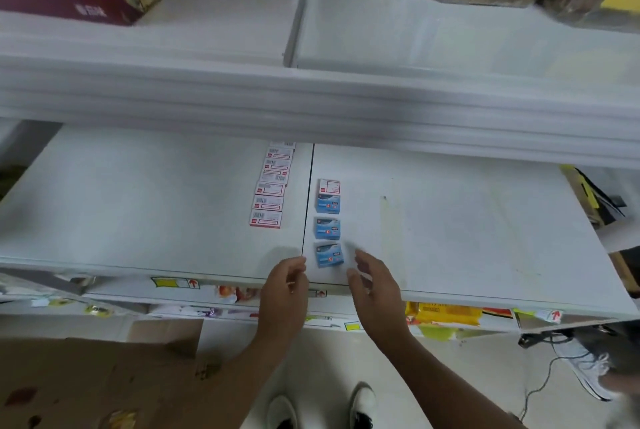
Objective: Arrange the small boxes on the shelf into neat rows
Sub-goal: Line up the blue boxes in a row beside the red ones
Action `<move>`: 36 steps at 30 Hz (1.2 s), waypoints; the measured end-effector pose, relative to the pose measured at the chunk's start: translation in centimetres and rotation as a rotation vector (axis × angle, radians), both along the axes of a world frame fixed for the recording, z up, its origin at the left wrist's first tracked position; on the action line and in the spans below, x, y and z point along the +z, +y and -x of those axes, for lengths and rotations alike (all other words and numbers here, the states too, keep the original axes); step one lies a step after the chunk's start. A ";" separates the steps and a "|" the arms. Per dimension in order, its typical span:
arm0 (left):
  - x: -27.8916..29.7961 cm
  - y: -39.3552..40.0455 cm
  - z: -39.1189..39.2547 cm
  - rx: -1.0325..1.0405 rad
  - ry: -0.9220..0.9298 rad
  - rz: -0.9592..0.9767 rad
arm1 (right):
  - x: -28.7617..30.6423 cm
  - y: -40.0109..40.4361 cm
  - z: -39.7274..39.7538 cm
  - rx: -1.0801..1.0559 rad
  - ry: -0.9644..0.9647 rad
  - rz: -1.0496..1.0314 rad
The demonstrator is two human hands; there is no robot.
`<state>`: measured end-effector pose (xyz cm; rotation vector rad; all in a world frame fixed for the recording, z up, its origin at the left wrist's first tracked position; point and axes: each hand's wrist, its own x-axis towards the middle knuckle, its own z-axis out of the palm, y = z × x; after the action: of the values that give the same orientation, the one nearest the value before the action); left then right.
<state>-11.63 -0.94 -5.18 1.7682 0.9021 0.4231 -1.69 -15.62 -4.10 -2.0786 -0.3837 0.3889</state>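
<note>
My two hands hover at the front edge of the shelf, either side of the nearest blue box — the left hand just left of the seam between the two shelf boards, fingers loosely curled and holding nothing, the right hand just to the box's right, fingers relaxed and apart, also empty. That box sits a little skewed at the foot of a short column: above it a second blue box, then a third blue box touching a white-and-red box at the back. Left of the seam runs a longer row of white-and-red boxes, close together but stepping slightly sideways as it goes back under the upper shelf. As I judge it, the step in hand is squaring this front blue box with its column. To do it well I'd bring both hands in flat against its two sides, turn it until its edges run parallel to the seam, then slide it back to close the gap with the next one — pushing low and gently, since boxes this light will likely skid or knock the neighbours crooked.
</note>
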 end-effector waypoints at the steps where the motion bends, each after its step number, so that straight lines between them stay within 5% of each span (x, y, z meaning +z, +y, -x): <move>1: 0.3 -0.6 -0.5 0.030 -0.012 0.074 | 0.1 0.4 0.1 -0.036 0.090 -0.058; 8: 2.0 -2.9 -3.7 0.217 -0.195 0.716 | 0.5 3.8 1.2 -0.131 0.458 -0.320; 21: 1.6 -1.0 -6.8 0.123 -0.196 0.655 | 1.1 6.7 -0.9 -0.203 0.624 -0.432; 36: 1.6 2.7 -11.7 0.004 -0.207 0.743 | 1.7 9.7 -5.2 -0.145 0.539 -0.328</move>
<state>0.06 1.81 -3.55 1.0223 0.7785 0.2208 3.52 -5.87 -2.43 -1.5929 0.0283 0.7226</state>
